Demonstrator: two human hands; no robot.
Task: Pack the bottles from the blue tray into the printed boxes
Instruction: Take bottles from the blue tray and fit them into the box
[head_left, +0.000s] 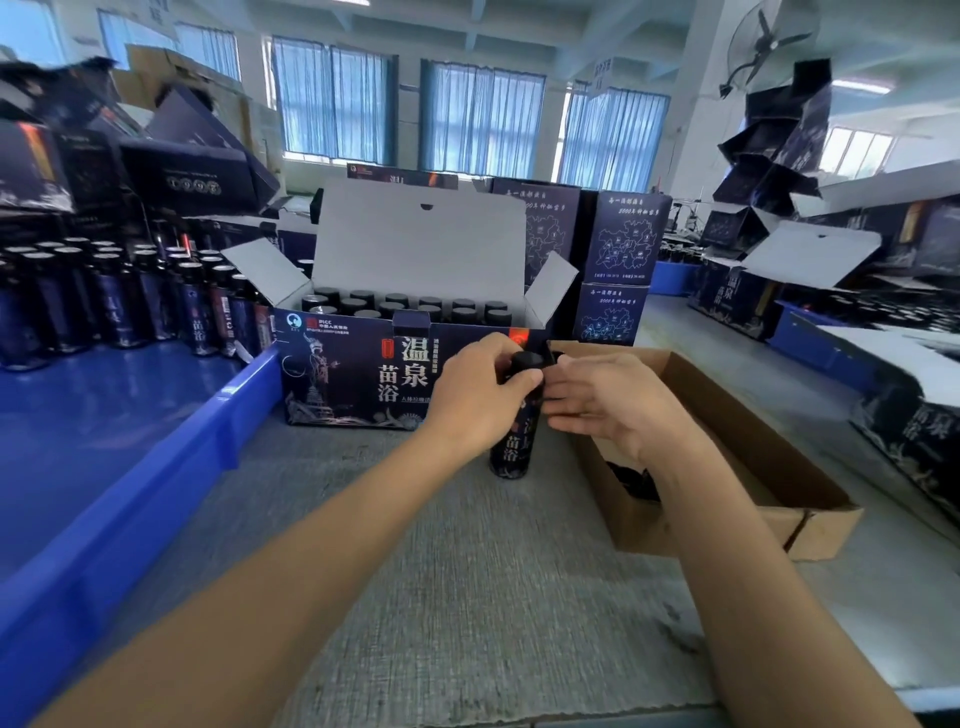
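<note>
A dark printed bottle (511, 447) with a black cap stands upright on the grey table, just in front of the open printed box (358, 374). My left hand (480, 389) grips the bottle near its top. My right hand (613, 397) touches the bottle's right side with straight fingers. The box's lid stands up and several black-capped bottles (410, 306) fill it. The blue tray (156, 457) lies at the left, with several more bottles (119, 301) standing at its far end.
A shallow brown cardboard box (737, 467) lies on the table under my right wrist. Stacked printed boxes (618, 260) stand behind the open box. More open boxes and blue trays sit at the right and far left.
</note>
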